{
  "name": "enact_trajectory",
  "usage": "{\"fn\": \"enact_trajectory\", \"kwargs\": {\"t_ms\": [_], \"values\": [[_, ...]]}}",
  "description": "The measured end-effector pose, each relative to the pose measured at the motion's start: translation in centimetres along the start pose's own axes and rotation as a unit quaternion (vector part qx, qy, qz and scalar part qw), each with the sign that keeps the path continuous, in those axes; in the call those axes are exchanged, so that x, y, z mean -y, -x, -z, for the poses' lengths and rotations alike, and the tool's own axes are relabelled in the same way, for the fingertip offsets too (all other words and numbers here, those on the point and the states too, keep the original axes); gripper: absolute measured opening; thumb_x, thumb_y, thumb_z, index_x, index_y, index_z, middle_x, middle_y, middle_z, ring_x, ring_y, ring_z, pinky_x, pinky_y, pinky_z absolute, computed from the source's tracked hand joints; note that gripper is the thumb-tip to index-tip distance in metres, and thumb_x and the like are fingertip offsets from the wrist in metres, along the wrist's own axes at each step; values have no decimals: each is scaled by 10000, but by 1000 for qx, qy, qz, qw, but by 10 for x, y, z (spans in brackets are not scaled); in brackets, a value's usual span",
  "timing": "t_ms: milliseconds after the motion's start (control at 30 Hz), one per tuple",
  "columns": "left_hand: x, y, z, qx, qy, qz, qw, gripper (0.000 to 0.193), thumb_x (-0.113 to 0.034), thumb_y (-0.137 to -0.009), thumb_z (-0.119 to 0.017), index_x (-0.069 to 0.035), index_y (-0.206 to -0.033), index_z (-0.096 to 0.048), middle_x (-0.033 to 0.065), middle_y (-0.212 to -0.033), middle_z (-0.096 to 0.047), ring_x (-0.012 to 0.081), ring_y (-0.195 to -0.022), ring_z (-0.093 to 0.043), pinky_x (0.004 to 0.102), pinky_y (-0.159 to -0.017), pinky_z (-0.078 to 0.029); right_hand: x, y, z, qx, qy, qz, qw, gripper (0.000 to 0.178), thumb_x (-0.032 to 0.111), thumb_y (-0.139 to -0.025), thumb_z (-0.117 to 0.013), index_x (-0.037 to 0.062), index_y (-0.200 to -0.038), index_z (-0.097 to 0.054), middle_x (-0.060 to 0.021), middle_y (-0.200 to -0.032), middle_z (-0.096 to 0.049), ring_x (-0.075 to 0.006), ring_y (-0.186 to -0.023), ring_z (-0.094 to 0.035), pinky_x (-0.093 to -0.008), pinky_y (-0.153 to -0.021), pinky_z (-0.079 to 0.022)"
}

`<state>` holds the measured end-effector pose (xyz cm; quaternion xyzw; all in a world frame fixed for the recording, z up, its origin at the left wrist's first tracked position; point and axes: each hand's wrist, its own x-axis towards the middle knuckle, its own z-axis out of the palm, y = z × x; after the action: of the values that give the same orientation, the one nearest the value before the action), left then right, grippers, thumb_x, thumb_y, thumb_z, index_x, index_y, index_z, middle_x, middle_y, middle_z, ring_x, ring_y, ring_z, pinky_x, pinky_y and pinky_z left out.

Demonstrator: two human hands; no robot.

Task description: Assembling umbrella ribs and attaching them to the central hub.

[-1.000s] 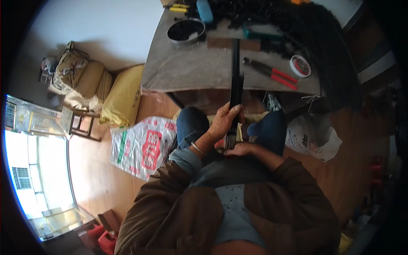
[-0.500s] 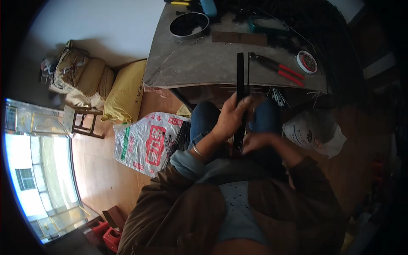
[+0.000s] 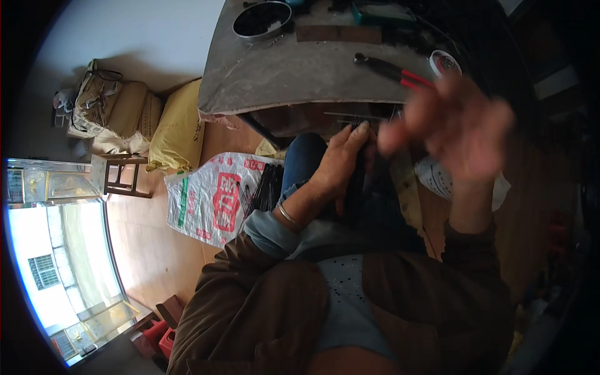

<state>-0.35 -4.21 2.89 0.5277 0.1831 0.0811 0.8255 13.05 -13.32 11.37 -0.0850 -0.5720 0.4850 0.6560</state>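
My left hand [image 3: 340, 156] is closed around a dark, slender bundle of strips [image 3: 357, 178], held between my knees below the table edge. Most of the bundle is lost in shadow, so I cannot tell its exact kind. Lifted over the table's right front part, my right hand [image 3: 462, 128] is smeared by motion. Its fingers look spread and slightly bent, with nothing visible in them. Behind it lie pliers [image 3: 382, 67] with red handles, partly covered by the fingers. A small round tin [image 3: 437, 57] of tiny pieces sits just beyond.
The grey table [image 3: 281, 78] carries a round bowl [image 3: 262, 39] of black bits, a brown flat bar [image 3: 337, 34] and a green tray [image 3: 365, 19]. Black thin pieces [image 3: 267, 190] lie on a printed white sack [image 3: 200, 194] at left. A yellow sack [image 3: 178, 125] and stool [image 3: 125, 164] stand beyond.
My right hand has left the black strips and swung up and right toward the pliers. The left hand has tipped or lowered the strips, which no longer stick up over the table.
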Motion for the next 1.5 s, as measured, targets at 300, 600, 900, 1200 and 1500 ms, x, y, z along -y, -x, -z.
{"fn": "enact_trajectory", "kwargs": {"t_ms": [300,600,900,1200,1500], "values": [[27,2,1,10,108,-32,994,325,-234,-1013,-430,-84,-1301,-448,61,-794,-601,118,-636,-546,248,-585,-472,-21,54,33,-217,536,-349,738,148,126,-895,-614,-18,-922,-640,-46,-746,-640,-86,-709,-582,-247,-648,-465],[23,-1,2,12,69,-9,998,307,-244,-1005,-410,-86,-1263,-466,89,-897,-618,145,-676,-608,263,-615,-500,3,52,28,-200,506,-380,748,128,54,-865,-605,20,-980,-650,-26,-864,-647,-107,-786,-589,-259,-698,-463],[28,2,3,12,111,29,993,375,-280,-1014,-420,-107,-1347,-413,94,-1027,-629,152,-786,-633,285,-713,-518,-3,36,36,-133,563,-398,712,107,100,-791,-669,3,-837,-666,-136,-761,-648,-246,-704,-635,-342,-645,-479],[29,-8,7,11,116,18,993,360,-242,-1017,-422,-111,-1347,-363,122,-1102,-609,223,-834,-667,334,-746,-546,-11,41,59,-152,485,-417,754,124,87,-817,-669,-19,-881,-672,-98,-769,-662,-129,-685,-600,-287,-629,-467],[30,-18,26,-30,-14,-21,999,262,-159,-968,-509,-71,-1208,-569,60,-1177,-604,125,-988,-602,271,-761,-511,-37,91,79,-98,146,-542,822,276,76,-842,-674,1,-1106,-639,-71,-1025,-676,-151,-959,-632,-299,-861,-513]]}}
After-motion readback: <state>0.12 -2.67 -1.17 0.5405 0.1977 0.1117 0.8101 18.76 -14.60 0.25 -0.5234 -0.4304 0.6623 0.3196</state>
